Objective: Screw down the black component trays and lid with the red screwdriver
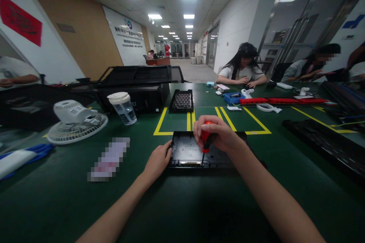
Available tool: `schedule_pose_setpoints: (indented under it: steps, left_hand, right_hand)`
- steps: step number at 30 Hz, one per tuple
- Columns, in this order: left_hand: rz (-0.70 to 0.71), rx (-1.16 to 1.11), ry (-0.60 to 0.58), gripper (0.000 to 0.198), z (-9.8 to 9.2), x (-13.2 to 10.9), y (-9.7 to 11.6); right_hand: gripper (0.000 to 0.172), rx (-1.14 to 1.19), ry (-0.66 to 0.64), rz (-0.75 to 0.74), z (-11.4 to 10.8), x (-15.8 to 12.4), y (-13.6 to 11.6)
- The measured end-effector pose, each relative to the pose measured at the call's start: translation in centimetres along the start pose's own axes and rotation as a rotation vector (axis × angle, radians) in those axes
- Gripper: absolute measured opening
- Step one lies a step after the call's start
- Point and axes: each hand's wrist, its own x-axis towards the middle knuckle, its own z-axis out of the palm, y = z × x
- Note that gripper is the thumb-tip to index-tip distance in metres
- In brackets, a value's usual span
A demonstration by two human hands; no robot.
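Note:
A shallow black plastic panel (pixel 185 146) lies flat on the green table in front of me. My right hand (pixel 215 134) is wrapped round the red and black handle of a screwdriver (pixel 205 141). The screwdriver stands nearly upright, its tip down at the panel's near edge, just right of a pale strip (pixel 190 163). Whether a screw sits under the tip is too small to tell. My left hand (pixel 158 158) grips the panel's left edge, fingers closed over the rim. My right hand and forearm hide part of the panel's right side.
A black tray of small parts (pixel 181 100) stands beyond the panel. To the left are a lidded cup (pixel 125 110), a white fan (pixel 76 121) and a black case (pixel 131 97). A long black panel (pixel 322 144) lies at right. Across the table sits a person (pixel 242 68) near a blue box (pixel 234 97).

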Motion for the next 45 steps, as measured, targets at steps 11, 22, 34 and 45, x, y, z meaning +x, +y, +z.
schedule_pose_setpoints:
  steps: [11, 22, 34, 45]
  left_hand:
    - [0.016, 0.018, -0.003, 0.042, 0.04, 0.06, 0.09]
    - [-0.004, 0.006, -0.007, 0.043, -0.03, 0.01, -0.16]
    - [0.006, 0.004, -0.003, 0.042, 0.12, -0.03, -0.16]
    - [0.007, 0.008, -0.010, 0.042, -0.22, -0.09, 0.31]
  right_hand:
    - [0.034, 0.114, -0.038, -0.023, 0.00, 0.38, 0.24]
    - [0.025, 0.076, -0.020, 0.046, 0.00, 0.37, 0.01]
    - [0.024, 0.050, 0.014, 0.056, -0.46, 0.20, -0.10]
    - [0.023, -0.005, 0.042, 0.067, -0.61, 0.17, -0.50]
